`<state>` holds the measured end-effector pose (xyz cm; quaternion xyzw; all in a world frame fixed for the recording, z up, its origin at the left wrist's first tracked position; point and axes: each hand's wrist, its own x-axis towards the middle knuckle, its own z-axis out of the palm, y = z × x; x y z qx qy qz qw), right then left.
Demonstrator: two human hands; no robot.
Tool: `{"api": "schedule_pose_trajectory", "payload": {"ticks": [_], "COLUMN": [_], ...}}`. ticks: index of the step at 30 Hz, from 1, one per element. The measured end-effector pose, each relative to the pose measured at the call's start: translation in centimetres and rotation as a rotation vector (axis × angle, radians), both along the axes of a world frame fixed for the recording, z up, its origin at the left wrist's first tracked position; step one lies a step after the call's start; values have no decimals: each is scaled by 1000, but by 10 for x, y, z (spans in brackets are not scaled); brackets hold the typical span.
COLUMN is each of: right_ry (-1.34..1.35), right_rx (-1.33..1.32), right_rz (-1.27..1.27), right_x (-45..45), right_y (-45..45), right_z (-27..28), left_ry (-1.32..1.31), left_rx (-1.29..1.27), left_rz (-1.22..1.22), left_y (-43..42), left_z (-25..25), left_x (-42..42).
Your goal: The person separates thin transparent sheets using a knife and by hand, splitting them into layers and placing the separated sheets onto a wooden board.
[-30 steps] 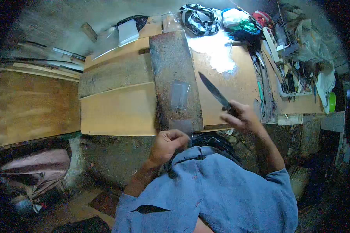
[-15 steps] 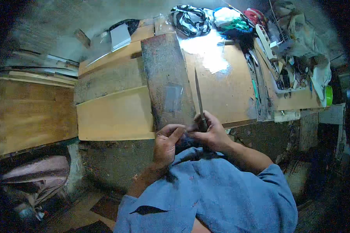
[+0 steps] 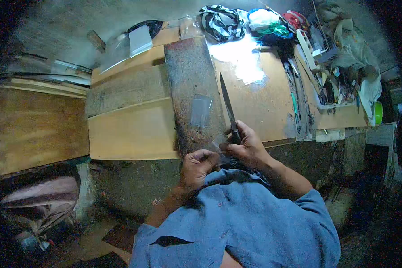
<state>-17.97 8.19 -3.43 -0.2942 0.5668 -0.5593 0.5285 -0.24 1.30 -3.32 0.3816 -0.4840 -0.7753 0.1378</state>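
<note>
My right hand is closed round the handle of a long, narrow knife, whose dark blade points away from me and leans a little left. My left hand is closed in a pinch beside it, low in front of my shirt. Between the two hands shows a small, pale, see-through scrap, too blurred to name. Just beyond them lies a long, dark, worn board, with a flat clear plastic piece on it.
Under the dark board spreads a tan worktop. A striped plastic bag sits at the back, near a bright glare. To the right stands a white tray of tools, with a green container beyond. A wooden panel is at left.
My hands have drawn slightly apart, the right one rising a little and the left one dropping. The knife leans more to the left. The see-through scrap between the hands shows more plainly.
</note>
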Motion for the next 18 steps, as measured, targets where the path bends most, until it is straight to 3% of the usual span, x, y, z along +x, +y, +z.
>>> {"api": "schedule_pose_trajectory", "payload": {"ticks": [3, 5, 7, 9, 11, 14, 18], "right_ry": [24, 254, 242, 461, 422, 514, 636], "right_rx": [39, 78, 74, 180, 183, 362, 227], "right_rz": [-49, -15, 19, 217, 231, 528, 520], "right_x": [0, -10, -21, -30, -32, -37, -33], "right_y": [4, 12, 23, 36, 41, 44, 55], "right_z": [0, 11, 27, 38, 50, 69, 53], "left_ry": [116, -18, -6, 6, 72, 116, 88], "left_rx": [197, 252, 222, 190, 164, 158, 135], "left_rz": [165, 274, 304, 333, 427, 489, 456], "left_y": [1, -6, -13, -17, -21, -26, -29], "left_z": [-11, -3, 0, 0, 0, 4, -2], "left_x": [3, 2, 5, 6, 7, 4, 8]}}
